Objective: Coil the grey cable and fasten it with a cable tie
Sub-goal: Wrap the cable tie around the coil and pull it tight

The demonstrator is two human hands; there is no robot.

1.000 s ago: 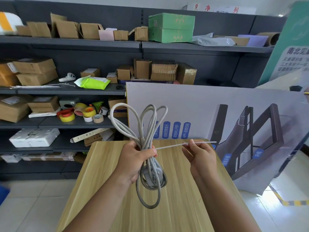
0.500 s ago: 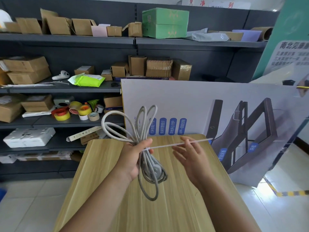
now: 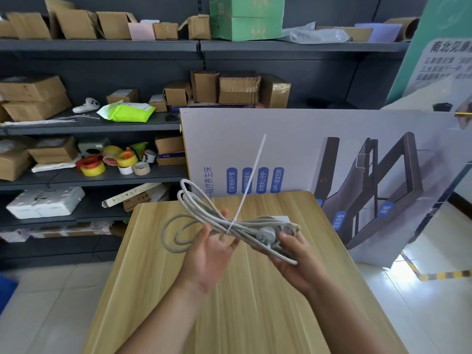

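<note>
We are in a stockroom or shop back room: dark metal shelving (image 3: 102,126) holds cardboard boxes (image 3: 33,98), rolls of packing tape (image 3: 93,168) and a green carton (image 3: 246,17), while a printed product board (image 3: 332,154) leans behind our wooden tabletop (image 3: 255,302) on a tiled floor (image 3: 51,302).

A bare light-wood table (image 3: 245,315) stands on pale floor tiles (image 3: 51,302).
</note>
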